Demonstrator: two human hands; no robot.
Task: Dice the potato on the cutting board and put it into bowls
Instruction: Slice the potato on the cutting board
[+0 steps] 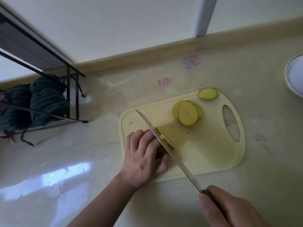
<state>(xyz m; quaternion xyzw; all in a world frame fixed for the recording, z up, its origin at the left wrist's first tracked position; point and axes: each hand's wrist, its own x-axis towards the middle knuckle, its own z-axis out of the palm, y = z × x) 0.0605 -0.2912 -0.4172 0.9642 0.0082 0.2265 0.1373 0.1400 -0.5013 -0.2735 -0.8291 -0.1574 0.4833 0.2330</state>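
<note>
Your left hand (pixel 144 154) curls over the potato (pixel 164 139) on the near left part of the cutting board (pixel 205 145), on the desk (pixel 82 161). Your right hand (pixel 229 208) grips the knife (pixel 164 145), whose blade lies against the cut face. A stack of slices (pixel 186 114) lies further back, 1 end piece (pixel 207 93) on the far edge. A white bowl (pixel 295 77) stands at the right.

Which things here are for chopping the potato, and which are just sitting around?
For the job:
- left hand holding the potato
- right hand holding the knife
- stack of slices and end piece
- cutting board
- white bowl at the right edge

Just lying about:
- green striped cloth
- black wire rack
- crayon-like marks on the counter
</note>
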